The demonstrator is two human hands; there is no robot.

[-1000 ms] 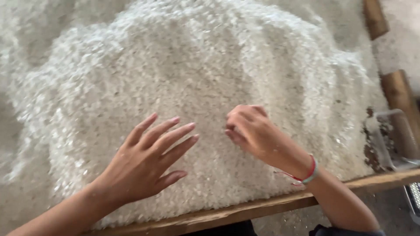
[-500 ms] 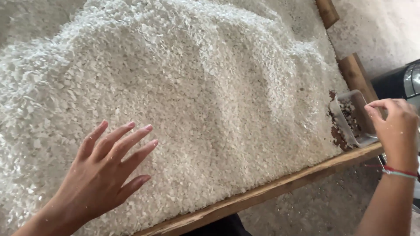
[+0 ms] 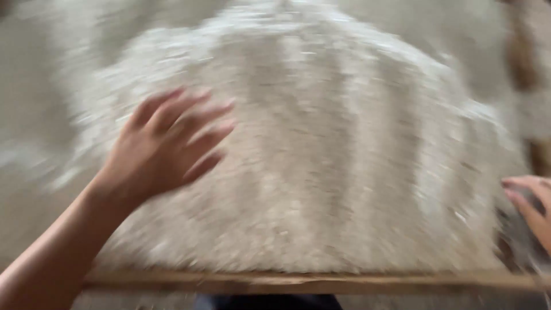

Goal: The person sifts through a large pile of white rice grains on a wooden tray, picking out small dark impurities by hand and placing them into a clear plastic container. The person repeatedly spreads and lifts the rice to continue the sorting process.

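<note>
Left hand (image 3: pixel 163 146) is hovering flat, palm down, fingers spread and loose, gripping nothing, sitting on or just over the left slope of the white grain heap (image 3: pixel 321 172); blur is too heavy to say whether the fingertips are touching the grains. Right hand (image 3: pixel 531 204) is poking in at the right edge, only a few fingers visible, lightly extended toward the heap's lower right skirt; looks open, nothing visibly pinched, though most of that hand is cut off by the frame. The heap is lying spread wide across the worktop, filling most of the view, with the wooden front rail (image 3: pixel 321 281) running just below it and a second wooden piece (image 3: pixel 519 49) standing at upper right. Judgement: this is reading as sorting or picking through the grains, left hand steadying or spreading while the right is working the edge. Next move is calling for light, shallow fingertip contact and small sweeps, keeping grains inside the rail.
</note>
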